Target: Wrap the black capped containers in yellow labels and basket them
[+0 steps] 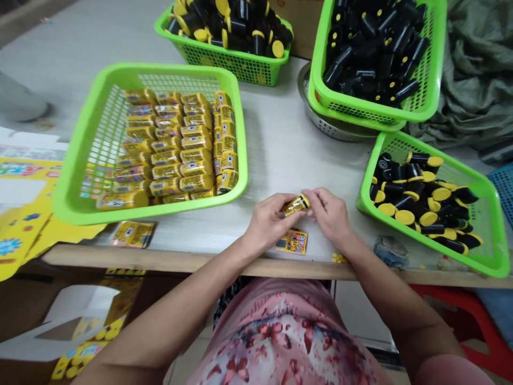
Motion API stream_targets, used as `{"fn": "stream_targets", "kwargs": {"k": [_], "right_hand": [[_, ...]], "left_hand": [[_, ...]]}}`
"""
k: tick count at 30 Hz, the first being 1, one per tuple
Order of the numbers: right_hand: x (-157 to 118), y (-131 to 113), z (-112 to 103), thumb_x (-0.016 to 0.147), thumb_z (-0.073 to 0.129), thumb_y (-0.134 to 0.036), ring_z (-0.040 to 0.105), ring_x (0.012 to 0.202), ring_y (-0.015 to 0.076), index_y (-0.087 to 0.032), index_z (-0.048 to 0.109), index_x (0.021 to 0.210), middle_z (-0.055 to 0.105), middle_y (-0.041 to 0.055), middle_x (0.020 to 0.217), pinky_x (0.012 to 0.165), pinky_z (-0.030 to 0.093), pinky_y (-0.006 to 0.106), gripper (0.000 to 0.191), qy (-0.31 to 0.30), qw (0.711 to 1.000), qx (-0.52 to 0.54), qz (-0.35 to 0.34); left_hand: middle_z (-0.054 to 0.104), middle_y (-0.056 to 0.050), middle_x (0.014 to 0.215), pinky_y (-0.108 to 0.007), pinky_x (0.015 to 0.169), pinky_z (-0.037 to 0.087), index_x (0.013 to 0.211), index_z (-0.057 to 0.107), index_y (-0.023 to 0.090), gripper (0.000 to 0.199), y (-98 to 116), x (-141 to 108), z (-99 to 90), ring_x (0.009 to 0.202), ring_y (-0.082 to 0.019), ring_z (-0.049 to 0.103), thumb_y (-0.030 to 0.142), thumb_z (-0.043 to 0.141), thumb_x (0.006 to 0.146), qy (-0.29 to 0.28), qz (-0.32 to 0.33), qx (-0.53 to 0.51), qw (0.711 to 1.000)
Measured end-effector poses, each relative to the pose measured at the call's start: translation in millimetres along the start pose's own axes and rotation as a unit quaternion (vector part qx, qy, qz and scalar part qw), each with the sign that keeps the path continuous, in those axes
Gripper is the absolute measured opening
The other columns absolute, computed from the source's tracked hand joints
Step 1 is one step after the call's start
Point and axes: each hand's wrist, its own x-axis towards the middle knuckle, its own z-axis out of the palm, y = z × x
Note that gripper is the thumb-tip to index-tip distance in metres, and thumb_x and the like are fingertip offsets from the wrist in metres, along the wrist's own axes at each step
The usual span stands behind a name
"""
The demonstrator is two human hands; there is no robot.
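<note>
Over the table's front edge, my left hand (269, 218) is closed around a small bottle (295, 205) in a shiny gold wrapper. The bottle lies tilted, its yellow-and-black end toward the right. My right hand (327, 212) pinches at that end with thumb and fingertips. Just below the hands lies a flat stack of printed yellow labels (293, 242). Near my right wrist are some small yellow pieces (339, 258). To the left stands a green basket (240, 176) with rows of gold-wrapped bottles (196, 155).
A green basket (495, 214) of black bottles with yellow caps stands at right. Further back are another such basket (256, 75) and one (436, 96) set over a metal colander (340, 128). Gold wrappers (133, 234) lie at left, a crumpled grey lump (390, 251) at right.
</note>
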Motion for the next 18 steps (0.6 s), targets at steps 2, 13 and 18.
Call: {"fn": "stream_targets", "kwargs": {"k": [2,13,18], "right_hand": [[-1,2,-1,0.098,0.043,-0.054,0.062,0.058,0.0169,-0.019,0.067,0.089,0.061,0.0,0.059,0.068,0.053,0.033,0.043,0.015,0.997,-0.073,-0.006],[-14,8,18,0.085,0.055,-0.014,0.058,0.121,0.0268,-0.025,0.026,0.151,0.056,0.0134,0.134,0.102,0.054,0.048,0.074,0.068,0.951,-0.102,-0.282],[-13,5,10,0.084,0.059,-0.014,0.061,0.121,0.0264,-0.025,0.028,0.15,0.058,0.0124,0.132,0.1,0.056,0.047,0.074,0.048,0.947,-0.06,-0.311]], "left_hand": [[0.075,-0.006,0.091,-0.032,0.083,0.05,0.093,0.072,0.017,0.026,-2,2,1.7,0.084,-0.019,0.066,0.032,0.079,0.073,0.009,-0.002,-0.011,1.0],[0.075,-0.006,0.087,-0.029,0.077,0.055,0.095,0.071,0.014,0.037,5,9,-1.2,0.078,-0.017,0.069,0.039,0.083,0.07,-0.098,-0.205,-0.374,0.899],[0.078,-0.015,0.093,-0.037,0.085,0.058,0.095,0.074,0.009,0.026,7,7,-10.0,0.087,-0.024,0.075,0.032,0.075,0.081,-0.186,-0.244,-0.427,0.851]]}}
